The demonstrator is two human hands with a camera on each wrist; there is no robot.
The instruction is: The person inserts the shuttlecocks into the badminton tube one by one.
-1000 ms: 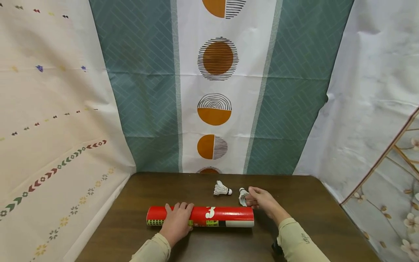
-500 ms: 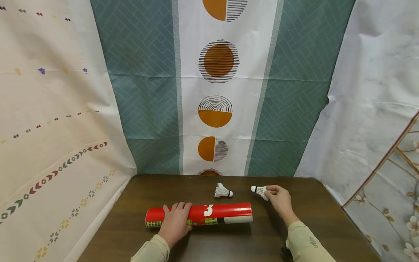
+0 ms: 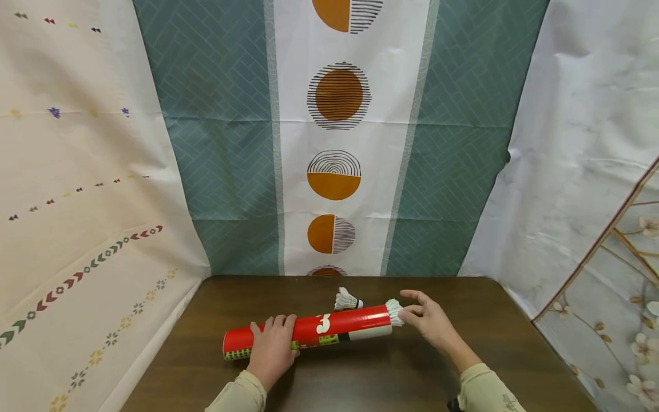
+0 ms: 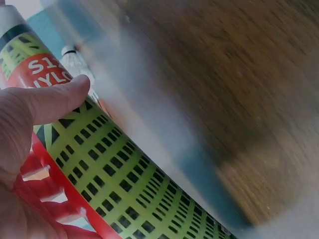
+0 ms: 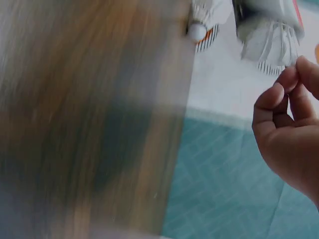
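Observation:
My left hand (image 3: 273, 346) grips a red and green shuttlecock tube (image 3: 355, 323) near its left half, thumb on the near side in the left wrist view. The tube slants, its right end higher than its left. A white shuttlecock (image 3: 394, 313) sits partly inside the tube's right end, cork hidden and feather skirt sticking out. At the skirt's edge is my right hand (image 3: 429, 323); in the right wrist view its thumb and fingertip pinch the feathers. A second shuttlecock (image 3: 347, 298) lies on the table behind the tube, its cork pointing right.
The dark wooden table (image 3: 319, 383) runs back to a hanging teal and white curtain (image 3: 340, 137). Pale patterned cloth (image 3: 92, 229) hangs at the left, and a floral sheet (image 3: 592, 240) at the right.
My right hand has moved the shuttlecock from the right of the tube into its right end. The left hand has raised that end, so the tube now slants.

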